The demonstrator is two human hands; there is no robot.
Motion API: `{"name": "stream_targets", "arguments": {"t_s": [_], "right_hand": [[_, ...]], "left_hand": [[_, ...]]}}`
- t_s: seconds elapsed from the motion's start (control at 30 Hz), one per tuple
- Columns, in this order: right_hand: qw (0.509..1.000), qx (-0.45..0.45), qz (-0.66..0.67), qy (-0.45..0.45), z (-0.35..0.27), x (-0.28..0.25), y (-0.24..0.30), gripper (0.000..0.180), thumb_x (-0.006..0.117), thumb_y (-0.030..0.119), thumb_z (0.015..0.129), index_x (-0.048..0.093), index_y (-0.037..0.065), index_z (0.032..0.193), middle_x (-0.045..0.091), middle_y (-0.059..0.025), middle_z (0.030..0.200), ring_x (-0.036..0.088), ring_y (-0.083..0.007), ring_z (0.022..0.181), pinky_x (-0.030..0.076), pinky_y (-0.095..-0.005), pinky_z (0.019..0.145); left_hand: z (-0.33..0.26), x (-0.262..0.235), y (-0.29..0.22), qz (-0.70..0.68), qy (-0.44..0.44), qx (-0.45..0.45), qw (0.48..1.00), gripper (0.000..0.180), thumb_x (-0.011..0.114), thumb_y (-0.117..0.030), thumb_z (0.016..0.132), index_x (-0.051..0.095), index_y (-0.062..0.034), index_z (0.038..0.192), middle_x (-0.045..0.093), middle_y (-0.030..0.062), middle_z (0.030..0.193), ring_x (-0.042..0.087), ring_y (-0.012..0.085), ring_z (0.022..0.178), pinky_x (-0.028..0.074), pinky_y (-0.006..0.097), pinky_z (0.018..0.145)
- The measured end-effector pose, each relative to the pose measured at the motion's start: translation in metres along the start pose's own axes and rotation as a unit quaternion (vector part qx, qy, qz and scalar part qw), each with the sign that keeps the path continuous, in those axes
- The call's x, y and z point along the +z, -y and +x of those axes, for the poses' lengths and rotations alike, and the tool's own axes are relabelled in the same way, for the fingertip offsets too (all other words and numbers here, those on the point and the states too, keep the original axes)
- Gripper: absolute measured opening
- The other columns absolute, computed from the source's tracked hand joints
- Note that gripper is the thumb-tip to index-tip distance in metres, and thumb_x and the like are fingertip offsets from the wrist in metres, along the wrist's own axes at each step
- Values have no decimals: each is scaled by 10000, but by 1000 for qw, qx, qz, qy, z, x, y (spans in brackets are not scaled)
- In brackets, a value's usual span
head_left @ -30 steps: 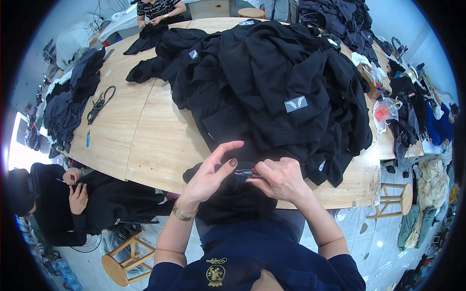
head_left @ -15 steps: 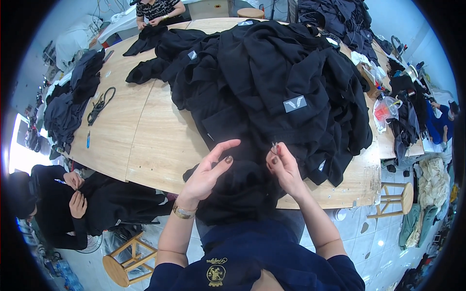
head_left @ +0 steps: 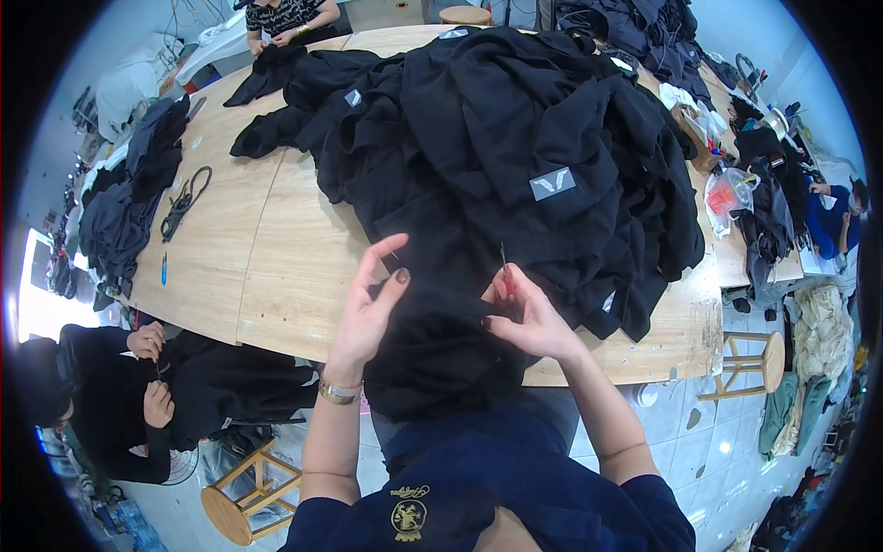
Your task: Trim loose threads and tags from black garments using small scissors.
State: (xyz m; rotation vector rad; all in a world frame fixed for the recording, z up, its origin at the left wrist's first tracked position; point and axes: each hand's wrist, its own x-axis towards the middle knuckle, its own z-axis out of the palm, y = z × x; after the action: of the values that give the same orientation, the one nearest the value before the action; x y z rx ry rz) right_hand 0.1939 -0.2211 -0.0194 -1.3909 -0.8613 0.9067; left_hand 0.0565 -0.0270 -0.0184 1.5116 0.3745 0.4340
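Observation:
Over the table's near edge and my lap hangs a black cloth garment [head_left: 451, 354], part of a big heap of black garments [head_left: 460, 120]. My left hand [head_left: 361, 308] is above its left side, thumb and forefinger spread apart, with no object visible between them. To the right, my right hand [head_left: 532, 320] grips small red-handled thread snips [head_left: 503, 253], their thin metal tip pointing up and away from me. Curled fingers hide most of the handle. Both hands are over the dark cloth; whether the left touches it I cannot tell.
The heap covers much of the wooden table [head_left: 285, 212]. A coiled black cord [head_left: 187, 202] and a blue tool [head_left: 164, 269] lie left. Co-workers handle dark cloth at the near left and far side. Stools [head_left: 248, 497] stand on both sides; a plastic bag [head_left: 731, 193] sits right.
My left hand has shifted left and up, farther from the right. My right hand has turned, so the snips' tip stands out more clearly. The whole view has shifted slightly.

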Motion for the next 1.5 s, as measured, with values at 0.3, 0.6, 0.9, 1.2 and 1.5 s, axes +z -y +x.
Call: {"name": "stream_targets", "arguments": {"t_s": [0.3, 0.6, 0.9, 1.2, 1.5], "right_hand": [[995, 10, 59, -82, -9, -3, -13, 293, 535, -76, 717, 337, 90, 855, 523, -45, 827, 501, -74, 702, 433, -204, 661], [920, 25, 363, -143, -8, 6, -18, 310, 487, -128, 728, 348, 116, 859, 543, -69, 870, 524, -103, 675, 456, -227, 609], [929, -7, 327, -171, -2, 14, -23, 291, 486, -103, 740, 367, 122, 881, 534, -39, 866, 485, -75, 677, 363, -191, 545], [965, -71, 100, -233, 1, 13, -26, 270, 508, -103, 736, 356, 81, 863, 503, -22, 842, 452, -46, 674, 367, -184, 587], [915, -141, -309, -217, -7, 15, 7, 311, 651, 277, 833, 473, 29, 895, 501, -97, 730, 511, -272, 678, 417, -358, 636]], "left_hand": [[3, -15, -5, -5, -109, 53, 993, 309, 551, -136, 929, 527, -40, 1222, 571, 62, 1192, 528, 96, 1016, 400, 247, 914], [-1, -10, -10, 63, 28, -25, 997, 210, 611, -84, 890, 614, -14, 1088, 624, 27, 1007, 556, 48, 882, 443, 181, 769], [-3, -8, -13, 58, 51, -73, 994, 132, 667, -139, 863, 602, -28, 835, 580, -52, 751, 490, 15, 703, 393, 169, 641], [-7, 8, -3, -166, 40, -94, 981, 123, 609, -131, 903, 540, -75, 817, 495, -83, 782, 411, -6, 729, 341, 153, 666], [-9, 17, -14, -154, 61, -98, 981, 106, 552, -147, 943, 515, -89, 863, 458, -93, 789, 383, -16, 726, 314, 148, 661]]}}
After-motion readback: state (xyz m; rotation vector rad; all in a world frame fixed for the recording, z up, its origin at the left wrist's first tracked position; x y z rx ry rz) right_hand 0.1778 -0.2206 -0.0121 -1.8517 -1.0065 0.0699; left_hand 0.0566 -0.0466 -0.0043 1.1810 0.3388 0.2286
